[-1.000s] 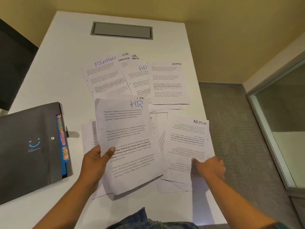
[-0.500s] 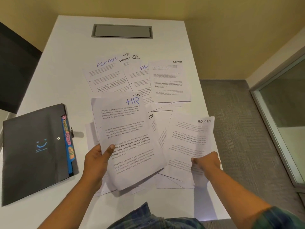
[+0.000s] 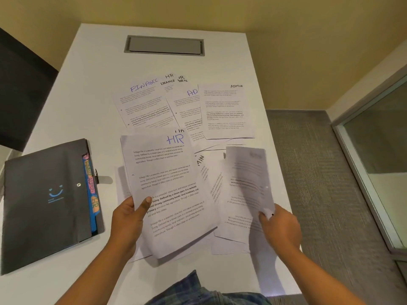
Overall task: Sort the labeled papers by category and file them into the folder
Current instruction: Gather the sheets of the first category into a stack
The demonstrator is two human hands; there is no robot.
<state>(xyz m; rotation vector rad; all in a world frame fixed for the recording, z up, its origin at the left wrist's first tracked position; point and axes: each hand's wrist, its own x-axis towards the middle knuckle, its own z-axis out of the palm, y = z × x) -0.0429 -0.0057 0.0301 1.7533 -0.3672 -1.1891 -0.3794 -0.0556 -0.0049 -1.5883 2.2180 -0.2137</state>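
Note:
My left hand [image 3: 127, 216] grips a printed sheet headed HR [image 3: 167, 186] in blue, held above the table. Lifted off the pile at the right edge is an ADMIN sheet [image 3: 248, 179], blurred by motion, with my right hand [image 3: 279, 230] pinching its lower corner. More labeled papers lie spread further back: a FINANCE sheet [image 3: 145, 104], an ADMIN sheet [image 3: 226, 111] and others partly covered. A dark grey folder [image 3: 44, 201] with coloured tab dividers [image 3: 91, 192] lies shut at the left.
The white table [image 3: 66, 102] has a grey cable hatch [image 3: 165, 45] at the far end. Its right edge drops to grey carpet [image 3: 319, 172]. A glass partition [image 3: 378, 146] stands at the right, a dark panel [image 3: 19, 91] at the left.
My right hand has closed on the ADMIN sheet's corner and raised it off the pile, tilting it upward. The left hand keeps holding the HR sheet.

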